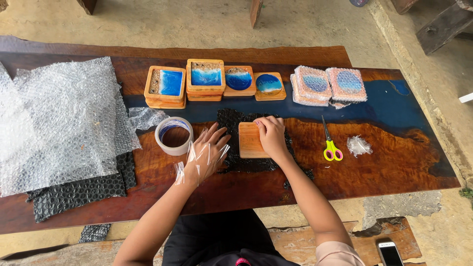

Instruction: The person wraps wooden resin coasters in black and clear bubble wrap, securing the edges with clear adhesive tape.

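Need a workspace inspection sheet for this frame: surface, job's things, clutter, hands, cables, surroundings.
Surface: wooden table with a blue resin strip.
Job's things: wooden coaster on black bubble wrap; tape roll beside it.
Clutter: unwrapped coasters in a row, wrapped coasters, yellow scissors, clear bubble wrap sheets, plastic scrap.
Hands: right hand pressing on the coaster; left hand open, tape strips stuck to its fingers.
Cables: nothing seen.
Surroundings: concrete floor, phone on a plank.

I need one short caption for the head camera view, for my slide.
Right hand presses a wooden coaster on bubble wrap; left hand carries tape strips.
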